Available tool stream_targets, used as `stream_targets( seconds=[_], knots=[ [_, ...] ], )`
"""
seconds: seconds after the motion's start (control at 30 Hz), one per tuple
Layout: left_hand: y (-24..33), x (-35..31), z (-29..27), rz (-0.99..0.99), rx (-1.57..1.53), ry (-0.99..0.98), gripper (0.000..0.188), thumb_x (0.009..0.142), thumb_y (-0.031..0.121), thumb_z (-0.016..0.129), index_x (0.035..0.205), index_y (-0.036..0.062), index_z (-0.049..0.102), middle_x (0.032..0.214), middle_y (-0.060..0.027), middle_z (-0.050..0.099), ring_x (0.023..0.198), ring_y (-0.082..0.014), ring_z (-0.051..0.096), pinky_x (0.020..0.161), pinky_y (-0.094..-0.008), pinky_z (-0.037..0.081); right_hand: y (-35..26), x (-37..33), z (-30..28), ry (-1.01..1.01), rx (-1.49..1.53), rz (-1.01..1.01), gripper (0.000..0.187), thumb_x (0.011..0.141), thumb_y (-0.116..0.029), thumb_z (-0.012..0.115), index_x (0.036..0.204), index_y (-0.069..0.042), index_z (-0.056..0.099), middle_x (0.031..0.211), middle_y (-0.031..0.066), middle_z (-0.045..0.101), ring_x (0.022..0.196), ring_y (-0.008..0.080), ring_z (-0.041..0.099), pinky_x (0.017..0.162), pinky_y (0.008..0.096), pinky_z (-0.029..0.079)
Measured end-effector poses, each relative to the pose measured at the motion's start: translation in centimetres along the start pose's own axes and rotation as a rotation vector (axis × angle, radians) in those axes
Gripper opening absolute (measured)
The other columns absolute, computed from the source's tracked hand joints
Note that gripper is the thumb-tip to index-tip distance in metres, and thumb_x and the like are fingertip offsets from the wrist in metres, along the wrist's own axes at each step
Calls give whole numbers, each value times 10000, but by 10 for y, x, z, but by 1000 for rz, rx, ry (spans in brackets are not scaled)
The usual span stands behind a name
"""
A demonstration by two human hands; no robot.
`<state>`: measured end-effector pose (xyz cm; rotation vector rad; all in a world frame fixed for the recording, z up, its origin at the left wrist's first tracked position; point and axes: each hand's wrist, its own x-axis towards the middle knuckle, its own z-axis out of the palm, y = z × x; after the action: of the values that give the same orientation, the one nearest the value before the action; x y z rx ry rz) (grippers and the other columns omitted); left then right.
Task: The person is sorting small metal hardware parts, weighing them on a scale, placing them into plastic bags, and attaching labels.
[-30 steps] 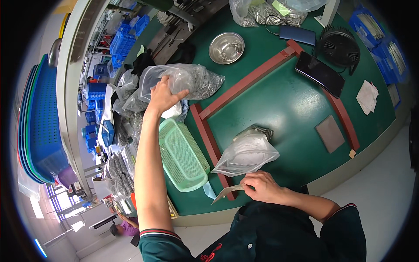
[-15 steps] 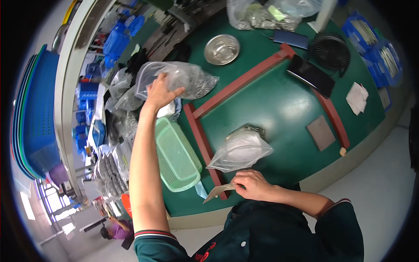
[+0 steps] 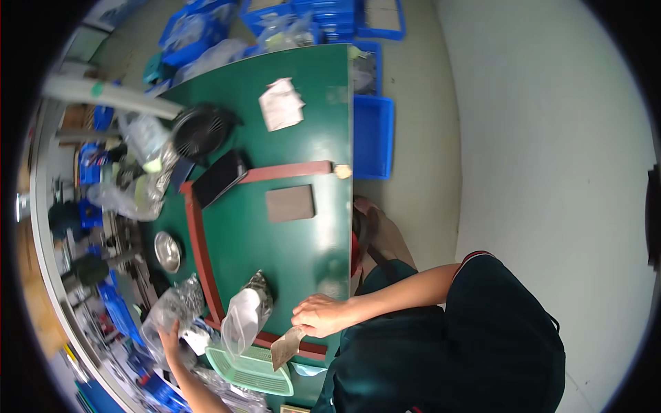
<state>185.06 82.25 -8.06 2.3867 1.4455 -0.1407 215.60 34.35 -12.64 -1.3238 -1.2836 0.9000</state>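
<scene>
My left hand reaches to the far left side of the table and grips a clear plastic bag with small shiny parts bunched in its end. Closer to me, my right hand pinches a flat brown piece of card, which hangs tilted over the table. A second clear bag, its mouth loose and dark small parts at its far end, lies between the two hands. Beneath it and the card sits a pale green plastic basket.
Red-brown bars form a frame on the green table. On it are a steel bowl, a black phone-like slab, a black fan, a brown flat pad and a crumpled white cloth. Blue bins stand beyond the edge.
My view has swung to the right, so the table appears turned. My left hand stays at the far bag, and my right hand still holds the brown card.
</scene>
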Motion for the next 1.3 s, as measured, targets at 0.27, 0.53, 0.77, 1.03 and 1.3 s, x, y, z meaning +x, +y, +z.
stream_targets(
  seconds=[0.27, 0.53, 0.77, 1.03, 1.3],
  knots=[
    [30, -4, 3, -151, 504, 195, 972, 605, 523, 737, 1350, 48, 334, 1364, -177, 349, 1276, -341, 308, 1009, -480, 285, 23, -62, -87, 230, -42, 201, 64, 691, -61, 536, 648, -24, 506, 650, 115, 534, 660, 320, 578, 574, 437, 459],
    [73, -26, -1, -355, 742, 287, 917, 634, 471, 721, 1378, 147, 293, 1413, -60, 323, 1288, -256, 322, 1006, -535, 239, 31, -75, -142, 273, -61, 208, 92, 711, -58, 544, 650, -17, 488, 634, 102, 514, 631, 299, 564, 563, 422, 445],
    [60, -71, -12, -294, 765, 418, 858, 688, 443, 679, 1387, 151, 277, 1422, -64, 307, 1289, -274, 319, 1007, -571, 215, 28, -62, -160, 209, -46, 162, 75, 710, -62, 553, 677, -18, 501, 656, 98, 525, 662, 290, 570, 590, 415, 454],
    [61, -132, 19, -141, 829, 566, 861, 728, 653, 474, 1382, 126, 284, 1421, -78, 299, 1278, -295, 335, 980, -559, 271, 31, -50, -167, 96, -39, 142, 66, 717, -64, 557, 690, -19, 517, 654, 98, 526, 661, 284, 571, 570, 410, 458],
    [70, -200, 60, -404, 749, 454, 738, 711, 366, 655, 1348, 175, 336, 1412, -22, 309, 1275, -272, 334, 994, -546, 263, 41, -42, -162, 116, 44, 103, 120, 697, -53, 541, 597, -8, 493, 599, 129, 524, 601, 310, 573, 526, 426, 448]
  ],
)
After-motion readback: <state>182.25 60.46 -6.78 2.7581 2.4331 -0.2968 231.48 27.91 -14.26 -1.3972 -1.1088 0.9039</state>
